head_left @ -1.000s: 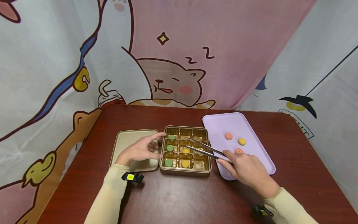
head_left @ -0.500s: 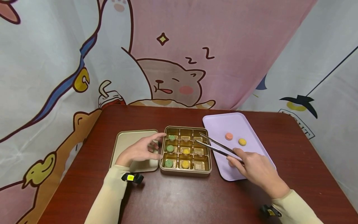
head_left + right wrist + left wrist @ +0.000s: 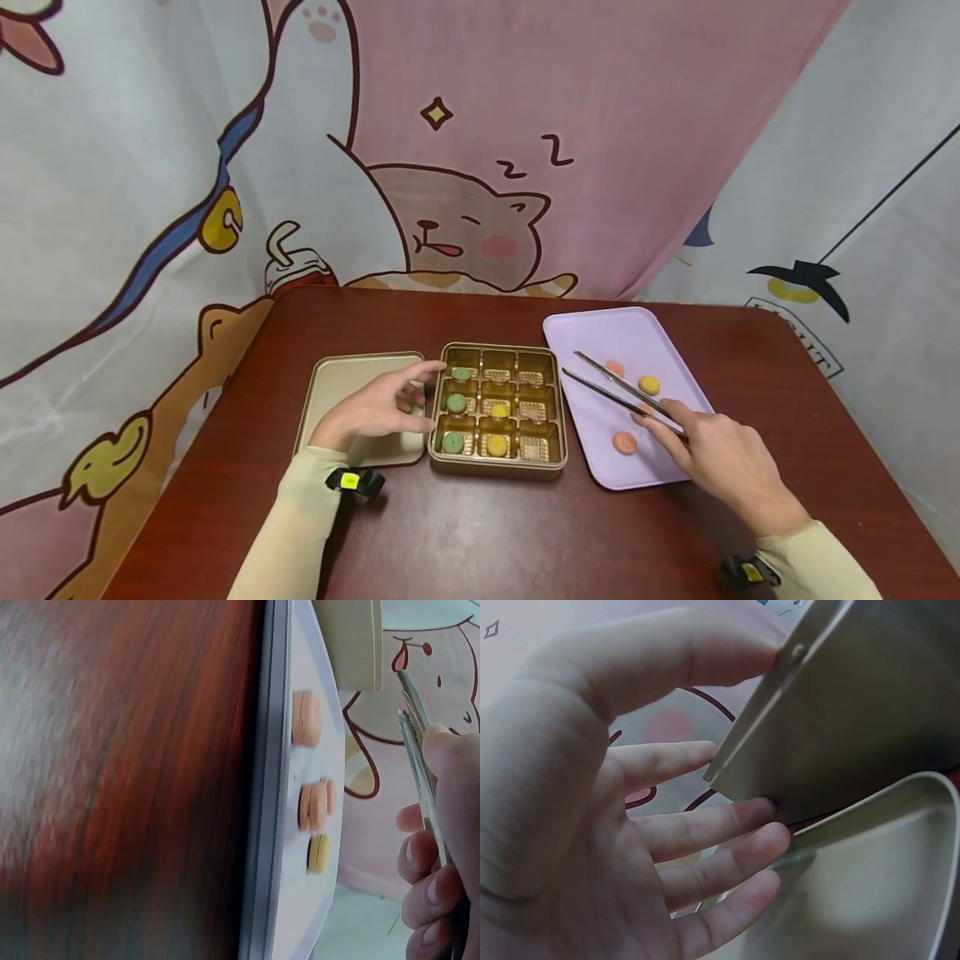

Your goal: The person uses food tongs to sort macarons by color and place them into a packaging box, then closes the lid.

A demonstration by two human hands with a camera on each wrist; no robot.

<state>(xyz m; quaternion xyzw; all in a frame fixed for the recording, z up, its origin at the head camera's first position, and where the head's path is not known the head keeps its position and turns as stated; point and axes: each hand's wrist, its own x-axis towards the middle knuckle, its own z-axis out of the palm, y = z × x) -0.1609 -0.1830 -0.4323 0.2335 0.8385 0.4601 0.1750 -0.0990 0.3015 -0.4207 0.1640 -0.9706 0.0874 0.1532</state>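
We see the far ends of the tongs disappear under the right hand, which grasps them; in the right wrist view that hand is cut off by the picture's edge; one pink macaron is mostly covered by the tongs and fingers, and another, the far pink macaron, is partly crossed by a tong arm; the left hand covers part of the lid, and in its wrist view both lid and tin run out of frame, the tin's inside hidden from us; that hand is released, fingers spread, thumb and index fingertip touching the rim of the tin.

The tongs are slim shiny metal with toothed tips, held apart above the smooth lilac tray; on it we also find a round front pink macaron and a yellow macaron; the squarish tin has a glossy gold insert with ribbed cells, three green macarons down its left column, two yellow ones in the middle column; the table is reddish, wood-grained.
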